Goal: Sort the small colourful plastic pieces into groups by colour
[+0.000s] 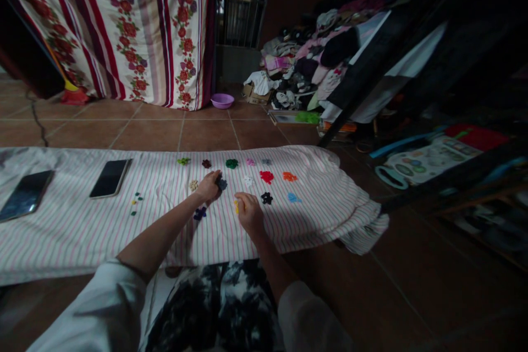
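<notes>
Small piles of tiny pieces, sorted by colour, lie on a striped cloth point(165, 242). My left hand point(208, 187) reaches in with its fingertips pinched at a dark blue-grey pile point(222, 183); whatever is between them is too small to make out. A beige pile point(193, 185) and a purple pile point(200, 213) flank that hand. My right hand point(249, 213) hovers by a yellow pile point(236, 206), which it partly covers. Its fingers are curled together, and their contents are hidden. Just beyond are white point(248, 180), red point(266, 177) and black point(267, 198) piles.
Two phones point(110, 178) point(25, 195) lie on the left, with several loose green and yellow pieces point(134, 202) nearby. Further piles include dark green point(231, 163), orange point(289, 176) and light blue point(294, 197). Beyond the cloth are a purple basin point(222, 100) and heaped clothes point(309, 60).
</notes>
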Demonstrator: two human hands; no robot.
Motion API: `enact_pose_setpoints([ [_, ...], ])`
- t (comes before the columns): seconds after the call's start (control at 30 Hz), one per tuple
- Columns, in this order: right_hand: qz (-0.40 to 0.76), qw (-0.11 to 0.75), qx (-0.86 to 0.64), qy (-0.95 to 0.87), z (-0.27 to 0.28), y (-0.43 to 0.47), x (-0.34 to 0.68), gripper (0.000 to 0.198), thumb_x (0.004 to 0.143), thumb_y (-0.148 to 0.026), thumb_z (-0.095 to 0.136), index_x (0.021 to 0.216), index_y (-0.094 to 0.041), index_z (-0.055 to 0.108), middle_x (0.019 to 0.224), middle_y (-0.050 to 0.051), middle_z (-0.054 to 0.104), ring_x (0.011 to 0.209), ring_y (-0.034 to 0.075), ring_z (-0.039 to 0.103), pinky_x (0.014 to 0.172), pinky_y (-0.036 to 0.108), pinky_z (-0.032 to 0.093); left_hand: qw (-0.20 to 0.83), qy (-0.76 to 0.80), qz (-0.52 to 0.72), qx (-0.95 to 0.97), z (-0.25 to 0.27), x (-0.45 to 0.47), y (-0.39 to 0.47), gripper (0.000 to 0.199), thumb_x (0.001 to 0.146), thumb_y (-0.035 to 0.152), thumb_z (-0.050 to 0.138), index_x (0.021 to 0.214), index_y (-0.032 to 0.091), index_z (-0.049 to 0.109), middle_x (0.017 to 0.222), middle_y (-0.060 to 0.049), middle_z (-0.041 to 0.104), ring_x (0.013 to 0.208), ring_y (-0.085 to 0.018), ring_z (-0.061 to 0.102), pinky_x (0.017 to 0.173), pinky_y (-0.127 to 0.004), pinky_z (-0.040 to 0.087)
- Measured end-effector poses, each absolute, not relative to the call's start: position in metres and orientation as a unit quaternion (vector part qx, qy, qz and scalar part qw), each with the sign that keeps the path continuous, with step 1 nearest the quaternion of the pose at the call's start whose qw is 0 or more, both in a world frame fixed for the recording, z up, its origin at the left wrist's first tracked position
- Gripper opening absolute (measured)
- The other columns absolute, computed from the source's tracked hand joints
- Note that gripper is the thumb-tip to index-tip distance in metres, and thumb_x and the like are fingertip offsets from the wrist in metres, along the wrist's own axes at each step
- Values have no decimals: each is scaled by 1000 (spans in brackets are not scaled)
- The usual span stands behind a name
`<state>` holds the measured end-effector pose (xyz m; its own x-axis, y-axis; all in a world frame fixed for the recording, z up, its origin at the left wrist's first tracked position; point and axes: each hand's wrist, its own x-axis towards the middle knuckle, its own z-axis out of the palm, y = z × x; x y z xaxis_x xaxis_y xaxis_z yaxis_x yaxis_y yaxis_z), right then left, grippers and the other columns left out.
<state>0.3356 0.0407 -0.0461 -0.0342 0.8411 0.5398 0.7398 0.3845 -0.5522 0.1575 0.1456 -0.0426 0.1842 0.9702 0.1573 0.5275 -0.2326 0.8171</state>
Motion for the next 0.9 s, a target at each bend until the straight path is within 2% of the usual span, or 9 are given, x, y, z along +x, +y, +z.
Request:
enact_pose_setpoints([
  [0.17,70,424,-550,-716,-46,41,335,33,91,-17,35,99,-21,66,100,6,69,98,20,59,91,34,47,292,545,320,718,-41,158,147,62,55,4,48,114,16,60,114,-11,64,110,-20,57,101,-35,42],
  [0.27,76,425,-550,-715,-46,41,335,33,90,-17,35,99,-21,66,100,6,69,98,20,59,91,34,46,279,549,312,723,-40,156,146,62,57,3,46,115,17,60,108,-9,66,102,-19,59,97,-36,44],
  [0.47,73,429,-547,-715,-46,41,335,33,90,-16,35,98,-20,66,100,7,69,98,20,59,92,34,46,249,541,308,742,-36,157,145,56,57,1,43,107,15,65,109,-9,67,110,-20,56,101,-35,42],
  [0.63,68,429,-546,-717,-47,41,336,32,90,-16,35,99,-20,66,100,7,69,98,19,59,92,34,46,240,535,299,753,-33,158,142,56,60,1,45,111,15,63,106,-7,68,104,-19,59,96,-33,47],
  [0.8,61,435,-538,-719,-48,41,336,32,91,-17,35,101,-19,65,102,7,69,99,20,59,92,35,46,215,529,310,760,-20,157,130,63,59,0,49,121,13,57,127,-12,59,122,-24,50,108,-41,39],
  [0.9,58,439,-534,-720,-48,42,336,32,92,-17,35,103,-20,65,103,8,68,101,21,58,92,37,47,195,519,321,768,-12,152,109,61,63,1,47,122,14,56,135,-12,52,128,-25,45,110,-45,37],
])
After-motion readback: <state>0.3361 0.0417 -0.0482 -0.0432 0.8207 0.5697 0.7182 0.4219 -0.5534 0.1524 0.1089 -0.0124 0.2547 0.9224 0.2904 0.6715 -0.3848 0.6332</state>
